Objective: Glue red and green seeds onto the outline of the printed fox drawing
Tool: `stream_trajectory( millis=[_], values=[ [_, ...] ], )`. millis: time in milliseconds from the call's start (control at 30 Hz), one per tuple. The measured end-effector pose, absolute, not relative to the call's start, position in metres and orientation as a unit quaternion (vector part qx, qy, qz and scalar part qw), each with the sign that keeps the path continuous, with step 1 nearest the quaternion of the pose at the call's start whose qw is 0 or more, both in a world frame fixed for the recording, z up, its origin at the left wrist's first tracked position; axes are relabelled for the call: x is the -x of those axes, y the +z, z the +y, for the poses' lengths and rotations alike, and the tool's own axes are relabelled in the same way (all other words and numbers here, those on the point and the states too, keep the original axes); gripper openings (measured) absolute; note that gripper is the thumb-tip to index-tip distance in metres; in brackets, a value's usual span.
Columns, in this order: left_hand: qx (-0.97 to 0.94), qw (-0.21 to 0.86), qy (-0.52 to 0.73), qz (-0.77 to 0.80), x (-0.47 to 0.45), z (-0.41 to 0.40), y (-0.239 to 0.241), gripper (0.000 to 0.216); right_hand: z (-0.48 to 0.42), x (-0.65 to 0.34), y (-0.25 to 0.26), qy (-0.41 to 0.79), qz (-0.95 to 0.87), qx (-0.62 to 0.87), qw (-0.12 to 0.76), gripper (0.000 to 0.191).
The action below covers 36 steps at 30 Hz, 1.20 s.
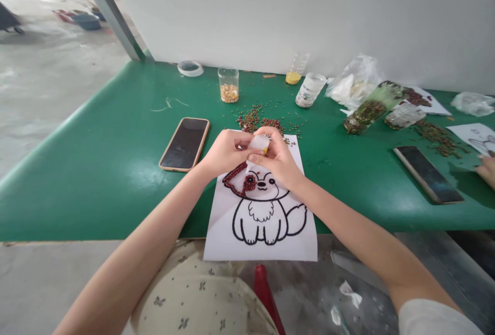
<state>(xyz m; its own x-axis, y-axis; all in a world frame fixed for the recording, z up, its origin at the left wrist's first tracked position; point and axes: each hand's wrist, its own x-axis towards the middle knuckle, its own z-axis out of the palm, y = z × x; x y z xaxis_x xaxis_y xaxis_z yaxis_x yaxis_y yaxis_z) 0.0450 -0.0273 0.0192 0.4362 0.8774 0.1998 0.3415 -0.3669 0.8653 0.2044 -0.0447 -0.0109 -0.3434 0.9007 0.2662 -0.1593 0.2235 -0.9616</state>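
My left hand [227, 153] and my right hand [279, 157] meet over the top of a paper sheet [218, 242]. Between their fingers is a small white piece with a yellow edge [259, 143], whose kind I cannot make out. The sheet carries a black outline drawing of a sitting puppy [260, 221]. Dark red beans [234, 178] cover part of its ear on the left and the patch around one eye. My hands hide the top of the puppy's head. Loose red and green beans [253, 118] lie scattered just beyond my hands.
A phone [184, 143] lies left of the sheet; another phone [427, 174] is at right. Behind stand a cup of corn kernels [229, 90], a whitish cup [310, 90] and a tipped bottle of beans [371, 108]. Another person's hand [486, 169] shows at the right edge.
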Motion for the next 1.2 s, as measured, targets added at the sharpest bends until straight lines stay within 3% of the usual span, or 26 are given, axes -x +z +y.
stream_trajectory(
  millis=[200,300,500,633,900,1200],
  values=[
    [-0.687,0.439,0.414,0.405,-0.05,-0.031,0.02,0.018,-0.048,-0.205,0.002,0.546,-0.617,0.313,0.472,0.052],
    [-0.691,0.376,0.446,0.427,-0.052,-0.033,0.02,0.021,-0.049,-0.207,0.007,0.492,-0.641,0.329,0.488,0.05],
    [-0.729,0.21,0.459,0.463,-0.051,-0.035,0.022,0.022,-0.042,-0.215,0.004,0.362,-0.63,0.404,0.556,0.024],
    [-0.786,0.14,0.415,0.436,-0.052,-0.035,0.019,0.022,-0.033,-0.224,0.004,0.298,-0.616,0.426,0.592,0.024],
    [-0.821,0.137,0.365,0.417,-0.049,-0.041,0.016,0.028,-0.011,-0.256,-0.001,0.112,-0.644,0.477,0.587,0.022],
    [-0.768,0.106,0.413,0.478,-0.047,-0.055,0.0,0.028,-0.031,-0.288,-0.02,0.079,-0.526,0.575,0.622,0.028]
  ],
)
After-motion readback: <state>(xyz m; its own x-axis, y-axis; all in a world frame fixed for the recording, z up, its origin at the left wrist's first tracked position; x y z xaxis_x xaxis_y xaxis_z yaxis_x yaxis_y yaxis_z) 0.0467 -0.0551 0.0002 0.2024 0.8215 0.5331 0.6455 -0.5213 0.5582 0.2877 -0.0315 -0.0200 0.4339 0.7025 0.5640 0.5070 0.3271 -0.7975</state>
